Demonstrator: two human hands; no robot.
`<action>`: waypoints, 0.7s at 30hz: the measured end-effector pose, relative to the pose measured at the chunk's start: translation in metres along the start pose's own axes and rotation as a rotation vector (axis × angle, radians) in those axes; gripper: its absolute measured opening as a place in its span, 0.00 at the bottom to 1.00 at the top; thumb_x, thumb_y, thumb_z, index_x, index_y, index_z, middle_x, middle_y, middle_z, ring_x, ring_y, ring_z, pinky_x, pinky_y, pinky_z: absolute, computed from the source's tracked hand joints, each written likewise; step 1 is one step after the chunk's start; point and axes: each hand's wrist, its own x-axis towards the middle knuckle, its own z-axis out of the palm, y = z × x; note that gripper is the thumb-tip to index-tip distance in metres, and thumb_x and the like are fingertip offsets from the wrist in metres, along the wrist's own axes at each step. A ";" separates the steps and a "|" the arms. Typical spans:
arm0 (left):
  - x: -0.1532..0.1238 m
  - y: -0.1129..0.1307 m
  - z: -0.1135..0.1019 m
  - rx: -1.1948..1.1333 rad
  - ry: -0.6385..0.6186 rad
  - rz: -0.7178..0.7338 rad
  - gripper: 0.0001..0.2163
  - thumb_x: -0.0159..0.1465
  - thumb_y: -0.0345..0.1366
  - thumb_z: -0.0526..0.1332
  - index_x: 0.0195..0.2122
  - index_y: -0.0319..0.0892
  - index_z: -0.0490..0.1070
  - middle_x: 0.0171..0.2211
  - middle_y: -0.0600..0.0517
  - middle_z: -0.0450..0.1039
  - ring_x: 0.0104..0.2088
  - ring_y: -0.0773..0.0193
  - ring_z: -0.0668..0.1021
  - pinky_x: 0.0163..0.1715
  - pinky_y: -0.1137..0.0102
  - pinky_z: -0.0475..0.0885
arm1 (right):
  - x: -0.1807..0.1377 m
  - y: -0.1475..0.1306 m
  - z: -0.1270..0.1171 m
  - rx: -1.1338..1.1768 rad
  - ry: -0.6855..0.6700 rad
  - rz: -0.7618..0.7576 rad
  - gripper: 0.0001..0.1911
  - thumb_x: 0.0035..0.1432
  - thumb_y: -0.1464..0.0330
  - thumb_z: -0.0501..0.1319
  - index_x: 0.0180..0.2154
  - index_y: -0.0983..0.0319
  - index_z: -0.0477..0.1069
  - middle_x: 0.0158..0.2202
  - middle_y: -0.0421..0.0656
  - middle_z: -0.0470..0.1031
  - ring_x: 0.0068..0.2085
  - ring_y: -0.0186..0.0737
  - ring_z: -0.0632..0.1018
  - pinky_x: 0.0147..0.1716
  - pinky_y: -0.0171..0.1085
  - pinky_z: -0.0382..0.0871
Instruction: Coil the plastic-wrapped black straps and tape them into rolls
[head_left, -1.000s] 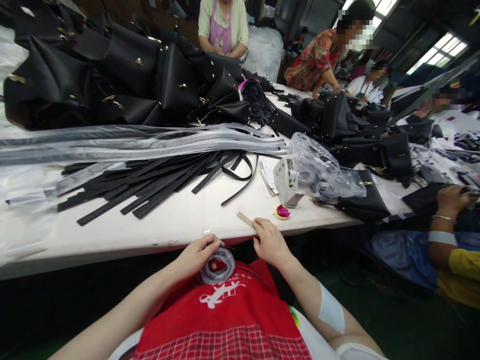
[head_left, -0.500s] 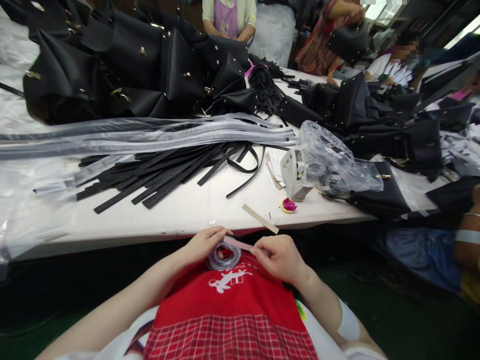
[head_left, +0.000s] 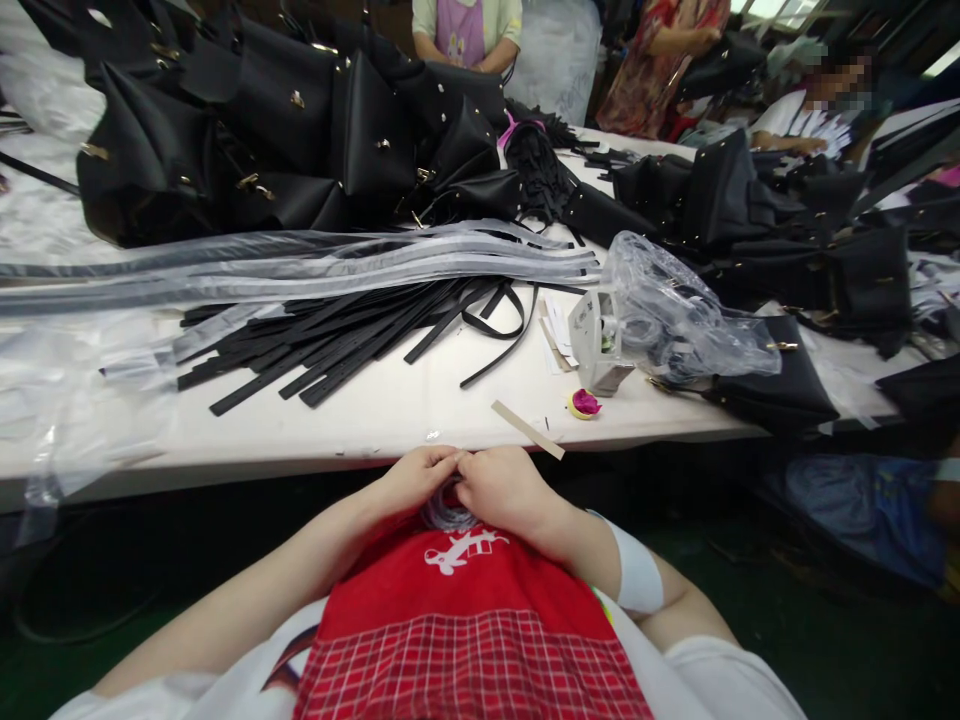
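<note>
Translucent coil point(head_left: 448, 518) is showing before a red apron point(head_left: 466, 622), left hand point(head_left: 420, 478) apparently pinching it; right hand point(head_left: 504, 487) is meeting left, its fingers' hold hidden. Seemingly, two-handed handling is occurring, next calling for steadiness.

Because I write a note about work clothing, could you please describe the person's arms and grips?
The left grip and right grip wear no gloves. Both arms are bare below white sleeves, except for a plain, pale band or patch near the right elbow.
</note>
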 end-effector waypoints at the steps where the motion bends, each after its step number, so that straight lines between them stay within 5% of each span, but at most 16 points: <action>1: 0.000 0.000 -0.001 -0.011 -0.009 -0.004 0.21 0.61 0.51 0.56 0.34 0.38 0.78 0.31 0.49 0.79 0.33 0.58 0.77 0.38 0.68 0.71 | 0.000 0.004 -0.002 0.056 0.005 0.011 0.12 0.58 0.63 0.60 0.38 0.63 0.77 0.33 0.48 0.80 0.34 0.43 0.78 0.32 0.36 0.63; 6: -0.007 0.006 -0.002 -0.057 -0.029 0.002 0.19 0.61 0.49 0.57 0.35 0.37 0.77 0.33 0.47 0.79 0.37 0.55 0.77 0.40 0.66 0.70 | -0.006 0.028 -0.004 0.492 0.113 0.030 0.07 0.58 0.64 0.62 0.31 0.60 0.76 0.29 0.39 0.78 0.30 0.33 0.74 0.29 0.31 0.61; 12: -0.010 0.012 0.005 0.117 -0.011 0.113 0.18 0.64 0.48 0.55 0.31 0.39 0.76 0.31 0.49 0.78 0.33 0.58 0.76 0.38 0.68 0.69 | 0.005 0.040 0.032 0.846 0.205 0.157 0.07 0.56 0.66 0.63 0.30 0.64 0.75 0.27 0.39 0.76 0.28 0.32 0.74 0.27 0.29 0.63; 17: -0.014 0.013 0.008 0.176 0.018 0.198 0.14 0.64 0.43 0.56 0.37 0.41 0.78 0.35 0.49 0.78 0.38 0.57 0.77 0.43 0.68 0.69 | 0.008 0.048 0.055 1.107 0.001 0.315 0.26 0.63 0.54 0.52 0.24 0.65 0.74 0.18 0.39 0.71 0.20 0.32 0.70 0.25 0.32 0.63; 21: -0.022 0.014 0.010 0.233 0.049 0.316 0.12 0.65 0.41 0.56 0.41 0.44 0.77 0.40 0.48 0.76 0.42 0.58 0.76 0.48 0.67 0.68 | 0.013 0.039 0.067 1.436 0.010 0.306 0.17 0.54 0.58 0.61 0.23 0.65 0.71 0.22 0.39 0.71 0.24 0.32 0.69 0.27 0.32 0.63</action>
